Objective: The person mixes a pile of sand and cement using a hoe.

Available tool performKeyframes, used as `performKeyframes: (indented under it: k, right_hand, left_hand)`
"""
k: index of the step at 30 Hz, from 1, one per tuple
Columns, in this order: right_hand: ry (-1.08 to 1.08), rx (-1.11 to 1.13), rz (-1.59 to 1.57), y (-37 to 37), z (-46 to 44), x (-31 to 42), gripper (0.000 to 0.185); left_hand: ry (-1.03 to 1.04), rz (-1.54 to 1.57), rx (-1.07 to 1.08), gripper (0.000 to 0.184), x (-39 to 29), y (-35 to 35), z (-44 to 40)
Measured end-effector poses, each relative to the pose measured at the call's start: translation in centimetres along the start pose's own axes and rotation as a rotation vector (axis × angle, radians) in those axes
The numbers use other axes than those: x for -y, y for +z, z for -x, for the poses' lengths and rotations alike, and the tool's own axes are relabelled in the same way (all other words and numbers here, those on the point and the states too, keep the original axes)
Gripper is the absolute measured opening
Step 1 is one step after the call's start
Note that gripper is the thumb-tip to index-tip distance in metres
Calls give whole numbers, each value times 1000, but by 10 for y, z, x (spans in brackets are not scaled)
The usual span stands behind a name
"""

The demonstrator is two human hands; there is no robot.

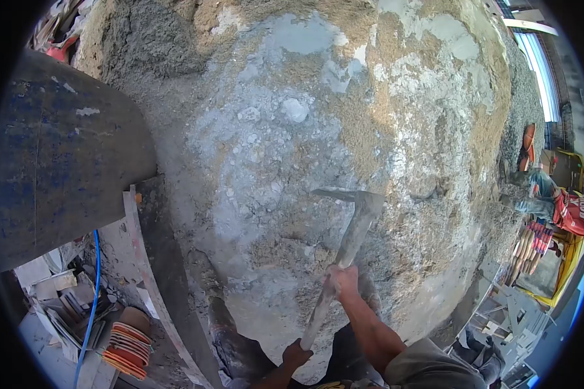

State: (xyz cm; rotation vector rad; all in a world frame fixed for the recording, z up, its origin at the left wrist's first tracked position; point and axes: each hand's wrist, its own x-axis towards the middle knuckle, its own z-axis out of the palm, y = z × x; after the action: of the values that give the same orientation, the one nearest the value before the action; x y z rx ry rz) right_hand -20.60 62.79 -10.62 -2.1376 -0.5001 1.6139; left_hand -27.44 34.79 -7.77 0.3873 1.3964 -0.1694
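Both my hands are wrapped round the pale handle of a pickaxe-like tool (352, 240). My right hand (345, 280) grips the handle about midway, below the metal head. Lower down, near the handle's end, my left hand (296, 354) is closed on it. The tool's head, with a thin blade pointing left, lies over or against the grey and tan ground (266, 155), which is rough, with pale powder and small lumps. Whether the blade touches the ground I cannot tell.
A large dark drum (65, 155) stands at the left beside a long board (156, 279). A blue hose (96, 292) and stacked orange pots (128, 343) lie at lower left. At the right is a person in red (568, 212), near a yellow-edged frame (564, 272).
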Motion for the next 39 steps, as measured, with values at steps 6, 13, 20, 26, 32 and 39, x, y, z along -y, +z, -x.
performKeyframes:
  k: [6, 13, 20, 26, 32, 39]
  right_hand:
    - [-901, 176, 41, 52, -30, 381, 23]
    - [-772, 349, 212, 127, -236, 442, 18]
    - [-251, 144, 195, 80, -257, 285, 21]
    - [-3, 107, 60, 60, -208, 124, 13]
    - [436, -61, -128, 42, -77, -84, 12]
    - [265, -189, -408, 23, 37, -8, 11]
  left_hand:
    - [816, 122, -447, 48, -339, -172, -72]
    - [805, 423, -399, 50, -410, -188, -100]
    - [528, 320, -281, 43, -301, -119, -53]
    - [209, 330, 18, 38, -186, -120, 34]
    - [-77, -190, 73, 53, -17, -139, 103]
    - [116, -337, 94, 59, 15, -191, 122]
